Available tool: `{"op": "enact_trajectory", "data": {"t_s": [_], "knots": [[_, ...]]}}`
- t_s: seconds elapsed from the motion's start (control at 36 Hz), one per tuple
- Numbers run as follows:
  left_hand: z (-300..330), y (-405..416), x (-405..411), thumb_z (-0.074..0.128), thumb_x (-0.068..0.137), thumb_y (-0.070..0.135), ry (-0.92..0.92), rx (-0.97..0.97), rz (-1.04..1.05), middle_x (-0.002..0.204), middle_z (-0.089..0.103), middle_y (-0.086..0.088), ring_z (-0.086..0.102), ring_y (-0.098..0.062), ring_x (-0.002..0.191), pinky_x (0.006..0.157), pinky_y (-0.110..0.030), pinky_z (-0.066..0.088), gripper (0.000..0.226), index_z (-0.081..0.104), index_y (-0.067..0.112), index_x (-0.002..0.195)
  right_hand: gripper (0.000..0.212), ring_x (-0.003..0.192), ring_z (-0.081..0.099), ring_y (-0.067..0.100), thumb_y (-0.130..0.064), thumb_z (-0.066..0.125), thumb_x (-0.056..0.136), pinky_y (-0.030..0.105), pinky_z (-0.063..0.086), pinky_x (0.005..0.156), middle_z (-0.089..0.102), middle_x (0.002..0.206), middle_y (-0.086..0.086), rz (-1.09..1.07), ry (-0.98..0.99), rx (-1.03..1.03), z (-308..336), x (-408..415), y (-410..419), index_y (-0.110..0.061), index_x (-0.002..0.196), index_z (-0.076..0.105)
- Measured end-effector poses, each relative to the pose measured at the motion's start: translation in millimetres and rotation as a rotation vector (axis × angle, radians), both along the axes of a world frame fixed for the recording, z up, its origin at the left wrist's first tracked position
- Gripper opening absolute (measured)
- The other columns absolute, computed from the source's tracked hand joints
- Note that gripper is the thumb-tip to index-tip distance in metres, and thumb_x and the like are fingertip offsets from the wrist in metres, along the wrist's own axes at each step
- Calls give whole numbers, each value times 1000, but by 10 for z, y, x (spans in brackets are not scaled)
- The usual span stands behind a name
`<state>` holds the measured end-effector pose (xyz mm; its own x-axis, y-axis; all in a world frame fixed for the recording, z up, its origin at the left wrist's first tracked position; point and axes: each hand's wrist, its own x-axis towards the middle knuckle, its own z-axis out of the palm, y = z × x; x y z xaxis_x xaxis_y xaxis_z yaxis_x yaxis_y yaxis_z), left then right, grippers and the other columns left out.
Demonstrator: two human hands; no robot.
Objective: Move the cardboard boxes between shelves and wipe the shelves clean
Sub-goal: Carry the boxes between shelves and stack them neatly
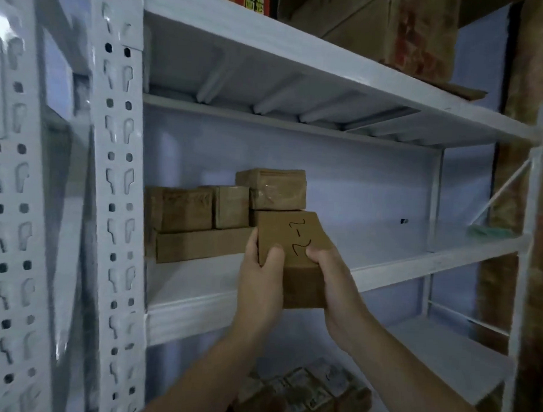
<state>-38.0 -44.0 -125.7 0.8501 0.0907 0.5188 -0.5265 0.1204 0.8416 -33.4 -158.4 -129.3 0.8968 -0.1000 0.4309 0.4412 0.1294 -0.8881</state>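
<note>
A small cardboard box (293,238) with handwritten marks on top is gripped from both sides, my left hand (260,283) on its left edge and my right hand (332,283) on its right. It hovers over the front of the middle white shelf (401,267). Behind it on that shelf sits a stack of cardboard boxes: a flat long one (200,246) at the bottom, two small ones (183,209) on it, and a taped one (274,188) highest. A green cloth (487,230) lies at the shelf's far right end.
More small taped boxes (302,394) lie on the lower shelf beneath my arms. A white perforated upright (118,199) stands at the left. Large cardboard boxes (380,30) sit on the top shelf, and a brown column (537,217) borders the right side.
</note>
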Motion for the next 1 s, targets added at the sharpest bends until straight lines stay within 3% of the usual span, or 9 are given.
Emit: {"op": "enact_trajectory", "data": {"t_s": [0.11,0.22,0.33,0.42,0.58,0.67,0.78,0.89,1.0], "knots": [[193,-53,136,48,102,19,-38,-32,125,98,74,17,70,1,87,66,-14,53,34,58,51,107,31,100,72,11,-38,60,94,42,57,90,74,107,-14,109,-88,-4,160,303,-42,-38,125,58],[536,-45,273,53,101,24,-63,-43,244,108,65,16,66,11,81,58,-7,47,28,47,37,126,60,103,71,17,-65,68,73,49,58,93,69,119,-3,148,-104,-23,462,613,-94,-43,124,45],[973,-1,450,57,98,35,-58,-42,368,120,61,5,63,-6,100,70,-24,49,39,43,28,134,69,107,67,13,-81,64,72,40,57,91,65,118,-10,237,-158,-182,904,880,-138,-42,126,44],[1298,45,593,51,101,40,2,-56,423,109,59,3,60,-11,92,62,-27,45,34,41,26,131,53,104,64,7,-71,62,85,27,51,82,64,114,-13,209,-273,-351,1267,1090,-106,-36,123,52],[1822,192,945,49,102,45,29,-6,530,98,55,0,56,-14,84,59,-31,41,37,46,18,126,60,105,62,15,-80,57,82,30,50,84,65,111,-9,38,-458,-603,1911,1584,-1,-29,114,61],[1979,294,1154,51,101,48,32,84,560,101,60,-4,57,-16,86,67,-32,43,31,57,19,107,65,104,61,16,-77,59,83,35,50,87,62,110,-7,-22,-452,-654,2081,1863,40,-24,120,57],[2060,434,1461,54,100,47,69,182,547,97,62,-8,61,-22,88,84,-39,50,29,56,21,88,49,90,63,22,-75,58,86,36,45,72,59,79,-7,-64,-424,-793,2226,2274,146,-27,77,54],[2064,614,1783,53,101,47,73,233,566,105,66,-16,64,-31,99,93,-45,52,37,64,12,98,58,61,50,17,-66,56,93,31,29,55,48,62,-1,-43,-446,-922,2316,2518,234,-16,64,47],[2049,784,2058,47,103,51,108,310,586,117,64,-16,62,-32,106,102,-49,51,50,59,7,125,59,70,57,19,-68,52,94,32,34,57,57,71,2,-86,-392,-1072,2339,2673,365,-14,69,54]]}}
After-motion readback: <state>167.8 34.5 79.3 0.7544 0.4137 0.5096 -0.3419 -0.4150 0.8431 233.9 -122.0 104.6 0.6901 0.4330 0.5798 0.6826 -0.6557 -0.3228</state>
